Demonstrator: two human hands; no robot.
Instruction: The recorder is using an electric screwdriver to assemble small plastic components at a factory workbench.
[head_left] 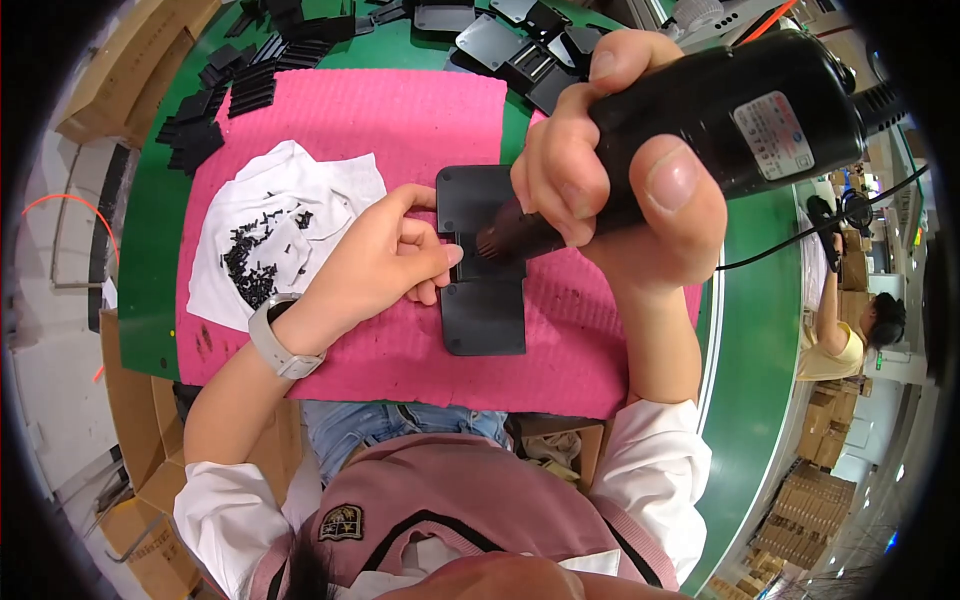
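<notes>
My right hand (630,170) is wrapped round a black corded electric screwdriver (740,120), tilted with its nose down to the left. That nose is over the middle of a black plastic bracket (484,318), and its very tip is hard to make out. The bracket lies flat on a pink mat (390,120), two plates joined by a narrower middle. At the bracket's left edge my left hand (385,255) is closed, thumb and fingertips pressed on the middle joint. Left of that hand, small black screws (250,265) lie heaped on a white cloth (330,185).
More black plastic parts (255,85) lie along the far side of the green table (150,300), others (500,45) at the far middle. The screwdriver's cable (770,250) runs right. Cardboard boxes (130,70) stand left. Another person (845,335) sits far right.
</notes>
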